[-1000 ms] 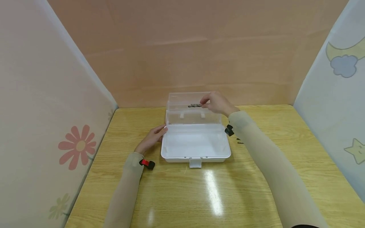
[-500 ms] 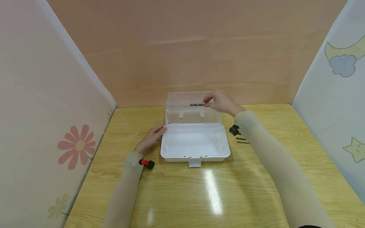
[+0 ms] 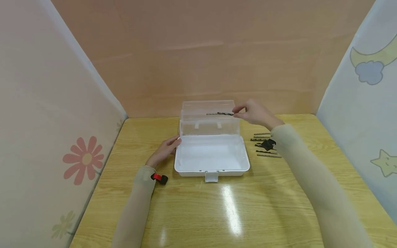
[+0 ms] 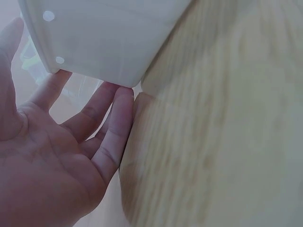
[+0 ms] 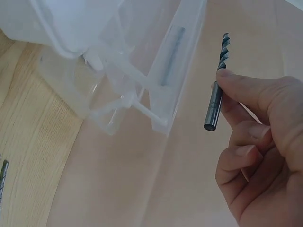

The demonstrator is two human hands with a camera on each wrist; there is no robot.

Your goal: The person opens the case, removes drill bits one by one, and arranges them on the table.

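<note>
- Drill bit (image 3: 224, 113) pinched between thumb and fingertips of right hand (image 3: 255, 114), held level in the air in front of the raised clear lid of the storage box (image 3: 212, 164); wrist view shows the fluted end sticking out past the fingers (image 5: 239, 90).
- Wooden table (image 3: 235, 213), light grain, glossy, with a bright glare streak near the front edge.
- Booth walls: peach panel behind, left panel with flower prints, right panel with moon, cloud and star prints. No readable writing or brand anywhere.
- White storage box sits open mid-table, latch tab facing the person.
- Left hand (image 3: 164, 150) flat, fingers straight, touching the box's left side.
- Spare drill bits (image 3: 265, 144) lie on the table right of the box.
</note>
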